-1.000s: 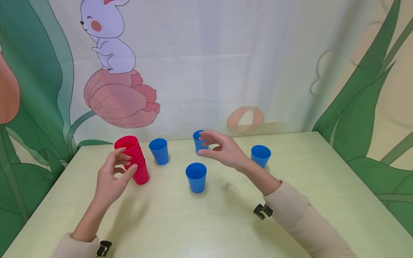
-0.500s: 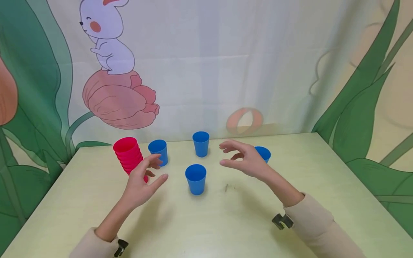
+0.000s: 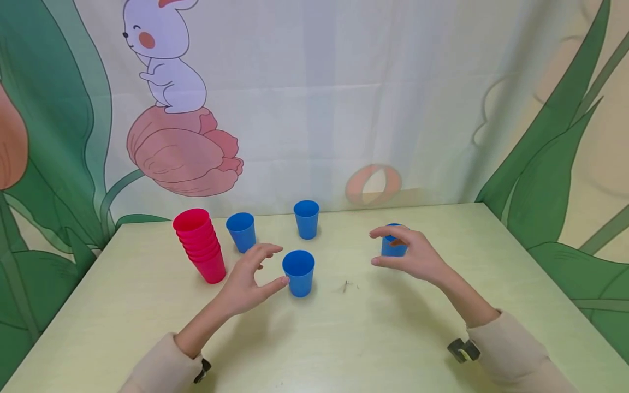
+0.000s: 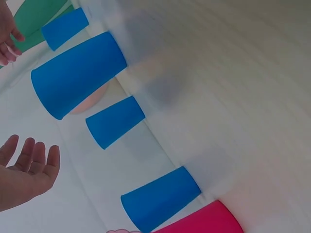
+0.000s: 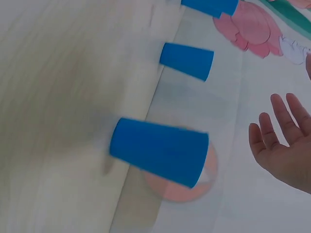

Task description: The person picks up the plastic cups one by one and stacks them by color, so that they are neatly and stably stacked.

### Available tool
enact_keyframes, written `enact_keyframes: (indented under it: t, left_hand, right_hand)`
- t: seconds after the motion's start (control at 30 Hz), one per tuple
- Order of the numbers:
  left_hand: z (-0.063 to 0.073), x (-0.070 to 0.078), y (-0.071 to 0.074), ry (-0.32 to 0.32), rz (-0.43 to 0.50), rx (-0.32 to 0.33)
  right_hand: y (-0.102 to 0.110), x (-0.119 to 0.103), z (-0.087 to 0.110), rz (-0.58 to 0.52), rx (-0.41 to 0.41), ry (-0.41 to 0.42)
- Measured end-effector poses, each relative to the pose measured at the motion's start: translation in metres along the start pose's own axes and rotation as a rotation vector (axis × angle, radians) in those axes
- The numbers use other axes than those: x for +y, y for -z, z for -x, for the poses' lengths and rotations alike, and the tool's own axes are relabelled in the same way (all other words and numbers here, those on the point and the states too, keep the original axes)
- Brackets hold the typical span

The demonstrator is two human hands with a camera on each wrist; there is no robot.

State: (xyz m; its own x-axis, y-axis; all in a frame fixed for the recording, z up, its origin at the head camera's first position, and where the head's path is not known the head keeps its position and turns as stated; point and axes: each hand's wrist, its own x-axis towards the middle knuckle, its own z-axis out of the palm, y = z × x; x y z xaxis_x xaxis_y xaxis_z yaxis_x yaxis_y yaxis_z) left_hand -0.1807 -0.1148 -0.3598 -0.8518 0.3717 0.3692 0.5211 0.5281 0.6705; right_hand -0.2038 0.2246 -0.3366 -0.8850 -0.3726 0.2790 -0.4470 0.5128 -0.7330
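Note:
Several blue cups stand mouth up, apart from one another. My left hand [image 3: 253,281], fingers spread and thumb out, hovers just left of the front blue cup [image 3: 301,281]; its thumb tip overlaps that cup's side in the head view. My right hand [image 3: 415,255] is at the right blue cup [image 3: 391,246], partly hiding it, with fingers and thumb apart. Neither hand holds anything. In the right wrist view that hand [image 5: 286,145] is raised beside a blue cup [image 5: 160,151]. In the left wrist view the left hand [image 4: 29,172] shows loosely bent fingers.
A tall stack of nested red cups [image 3: 208,262] leans slightly in view at the table's left. Behind it to the right are a blue cup [image 3: 242,232] and another blue cup [image 3: 307,221] near the back edge. A printed curtain [image 3: 314,109] hangs behind the pale table [image 3: 319,349].
My left hand has moved right, from the red stack to the front blue cup. My right hand has moved right, from the back middle cup to the right one. The cups stay put.

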Motion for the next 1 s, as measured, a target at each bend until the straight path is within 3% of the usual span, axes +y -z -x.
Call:
enact_keyframes:
  t: [0.13,0.43,0.77,1.0]
  left_hand:
    - [-0.005,0.001,-0.006,0.010,-0.019,-0.034]
    - [-0.013,0.003,-0.012,0.098,-0.025,-0.113]
    - [-0.021,-0.004,-0.016,0.180,-0.045,-0.169]
    - [-0.025,-0.007,-0.019,0.189,-0.066,-0.204]
  right_hand:
    - [0.011,0.014,0.005,0.004,0.031,-0.008]
    - [0.029,0.049,0.007,0.002,0.026,-0.026]
    - [0.032,0.089,-0.012,0.010,-0.061,-0.164]
    - [0.030,0.099,-0.018,-0.023,-0.072,-0.220]
